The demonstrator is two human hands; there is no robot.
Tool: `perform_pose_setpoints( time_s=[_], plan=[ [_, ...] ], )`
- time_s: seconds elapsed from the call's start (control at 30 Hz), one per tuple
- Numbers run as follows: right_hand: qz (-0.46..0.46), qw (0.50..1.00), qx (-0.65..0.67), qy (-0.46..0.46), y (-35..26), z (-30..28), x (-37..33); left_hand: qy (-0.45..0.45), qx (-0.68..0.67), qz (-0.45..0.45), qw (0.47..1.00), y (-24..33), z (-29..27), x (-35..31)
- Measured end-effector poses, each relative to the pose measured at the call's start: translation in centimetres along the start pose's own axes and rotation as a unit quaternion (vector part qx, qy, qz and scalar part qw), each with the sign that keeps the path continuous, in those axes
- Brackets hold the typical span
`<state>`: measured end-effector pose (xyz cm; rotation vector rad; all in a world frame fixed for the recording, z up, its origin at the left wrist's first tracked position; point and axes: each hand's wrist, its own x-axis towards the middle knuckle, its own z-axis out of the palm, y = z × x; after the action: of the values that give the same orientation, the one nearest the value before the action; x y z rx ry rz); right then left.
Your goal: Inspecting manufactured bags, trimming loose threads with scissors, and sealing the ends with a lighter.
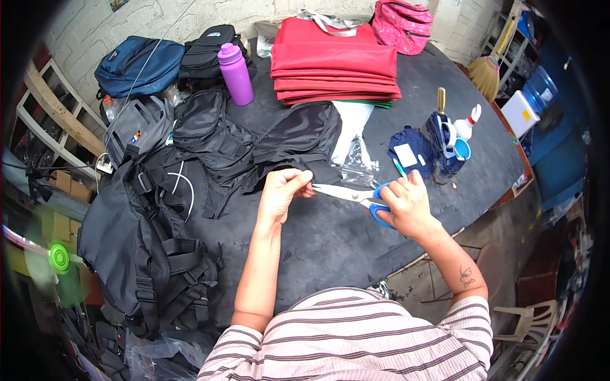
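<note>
My right hand point(406, 204) grips a pair of scissors point(343, 192) by its blue handles, the blades pointing left. Those blades look nearly closed, and their tips reach the fingers of my left hand point(279, 193). Thumb and forefinger of that left hand are pinched together; whatever lies between them is too small or hidden to make out. Just beyond it lies a black fabric bag point(302, 133) on the dark table point(318, 244). A second black bag point(206, 124) rests to its left.
Left on the table sit a large black backpack point(136, 235), a grey bag point(141, 124) and a blue bag point(136, 63). A purple bottle point(235, 76) stands near folded red fabric point(333, 60). At right are a dark blue holder point(441, 143) and a white spray bottle point(467, 124).
</note>
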<state>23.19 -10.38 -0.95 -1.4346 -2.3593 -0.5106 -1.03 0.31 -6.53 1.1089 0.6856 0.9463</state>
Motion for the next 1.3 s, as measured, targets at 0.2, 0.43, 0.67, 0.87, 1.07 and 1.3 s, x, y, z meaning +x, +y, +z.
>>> perform_pose_setpoints(
  time_s=[0.2,0.43,0.67,0.87,1.07,1.3],
  plan=[
    [-0.030,0.999,0.010,0.016,0.4,0.1,-0.5,0.000,0.010,0.019,1.000,-0.5,0.1,-0.2],
    [-0.011,1.000,0.001,0.000,-0.3,0.3,-0.8,0.017,0.028,0.042,0.999,-0.8,0.5,-0.6],
    [-0.027,1.000,0.013,0.007,0.0,0.7,-2.3,0.017,0.040,0.038,0.998,-1.6,0.8,-0.9],
    [0.083,0.980,0.168,-0.060,-0.9,1.3,-3.8,0.029,0.014,0.039,0.999,-2.7,1.1,-1.4],
    [0.236,0.610,0.629,-0.420,-1.0,2.0,-6.5,0.045,0.011,0.059,0.997,-2.2,1.3,-1.3],
    [0.349,0.474,0.804,-0.085,-2.0,5.4,-5.5,0.067,0.005,0.056,0.996,-3.1,1.1,-2.0]
  ],
)
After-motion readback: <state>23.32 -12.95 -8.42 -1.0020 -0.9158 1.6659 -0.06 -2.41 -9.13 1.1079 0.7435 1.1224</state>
